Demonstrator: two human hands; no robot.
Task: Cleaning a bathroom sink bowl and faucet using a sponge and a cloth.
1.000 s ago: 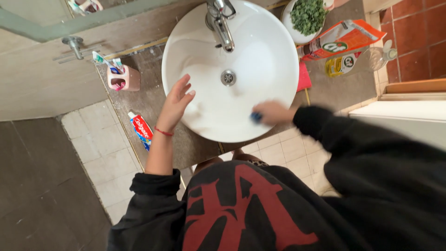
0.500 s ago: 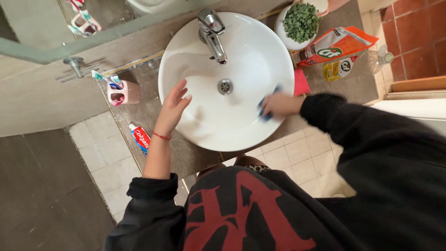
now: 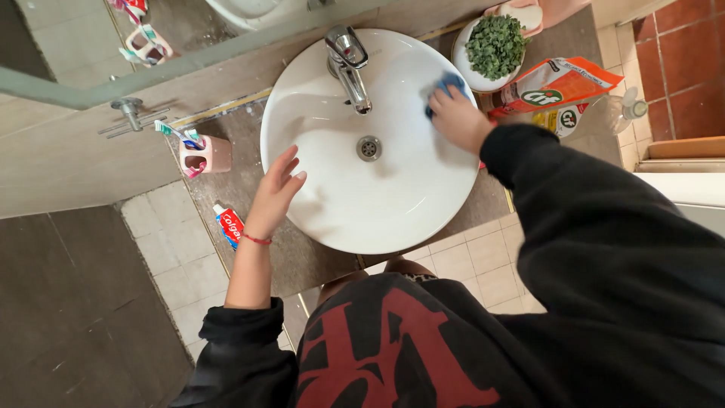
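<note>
Right hand point(image 3: 458, 115): holds blue sponge point(image 3: 445, 85) on sink point(image 3: 393, 204) rim.
Left hand point(image 3: 276, 193): open, fingers spread, resting on sink edge.
Beside sponge: white pot point(image 3: 470, 69) with green plant; orange pouch point(image 3: 555, 87).

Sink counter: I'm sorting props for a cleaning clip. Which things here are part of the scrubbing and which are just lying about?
In use:
right hand pressing a blue sponge on the white basin
left hand on the basin's rim

Lying about:
tap
potted plant
orange pouch
clear bottle
toothbrush holder
toothpaste tube
</note>
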